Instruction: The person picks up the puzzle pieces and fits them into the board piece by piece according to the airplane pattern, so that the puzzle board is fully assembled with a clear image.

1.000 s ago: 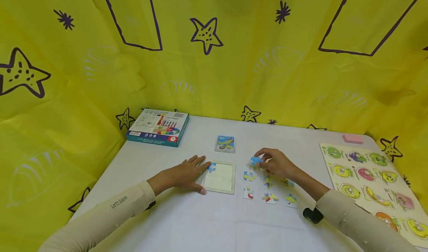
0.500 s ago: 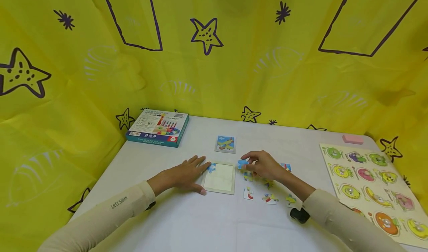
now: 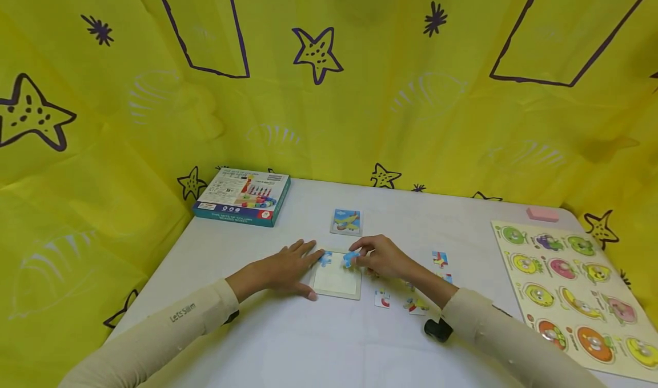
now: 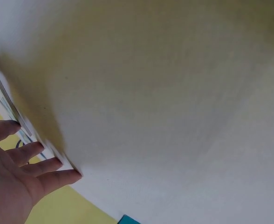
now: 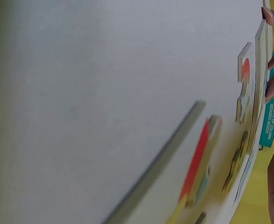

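Note:
A blue jigsaw piece [image 3: 350,259] is pinched between the thumb and fingers of my right hand [image 3: 384,256], over the upper right corner of the puzzle frame [image 3: 334,294]. Another blue puzzle piece [image 3: 326,258] lies in the frame's upper left corner. My left hand [image 3: 292,267] rests with spread fingers at the frame's left edge, its index fingertip by that corner piece. Loose pieces lie right of the frame, among them a red-and-white one [image 3: 382,298]; my right hand and forearm partly hide several. In the left wrist view the left hand's fingers [image 4: 58,179] are extended.
Behind the frame lies a small airplane picture card [image 3: 346,222]. A boxed set [image 3: 241,196] stands at the back left. On the right are a fruit puzzle board [image 3: 570,285] and a pink block [image 3: 542,214]. A yellow curtain [image 3: 329,125] hangs behind the table.
My right hand has moved left with the blue jigsaw piece, from above the loose pieces to over the frame's upper right corner. My left hand has stayed in place.

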### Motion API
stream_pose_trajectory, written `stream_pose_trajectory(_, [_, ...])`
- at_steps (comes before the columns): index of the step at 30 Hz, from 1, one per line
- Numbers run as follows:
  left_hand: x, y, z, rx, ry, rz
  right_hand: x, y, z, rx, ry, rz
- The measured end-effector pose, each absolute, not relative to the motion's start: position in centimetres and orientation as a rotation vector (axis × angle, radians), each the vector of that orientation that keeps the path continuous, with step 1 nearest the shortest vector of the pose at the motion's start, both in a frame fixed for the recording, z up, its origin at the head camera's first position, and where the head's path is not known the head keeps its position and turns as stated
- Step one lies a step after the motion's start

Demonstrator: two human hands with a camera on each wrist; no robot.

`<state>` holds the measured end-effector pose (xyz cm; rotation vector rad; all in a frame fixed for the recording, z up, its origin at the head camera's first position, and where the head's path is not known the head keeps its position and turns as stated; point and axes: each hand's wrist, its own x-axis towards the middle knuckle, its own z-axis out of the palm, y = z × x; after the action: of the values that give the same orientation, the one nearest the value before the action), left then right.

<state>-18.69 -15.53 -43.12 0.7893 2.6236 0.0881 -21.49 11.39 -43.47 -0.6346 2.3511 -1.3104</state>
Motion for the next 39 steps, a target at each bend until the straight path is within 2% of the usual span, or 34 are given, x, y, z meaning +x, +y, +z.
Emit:
stream_pose_trajectory(23, [-18.8, -15.7, -43.1, 0.794, 2.626, 0.080, -22.1, 7.8, -43.7, -0.492, 2.411, -1.314])
stream_pose_trajectory(39, [-18.7, -15.8, -43.1, 0.810, 2.623, 0.091, -22.6, 7.5, -44.0, -0.480, 2.588, -1.012])
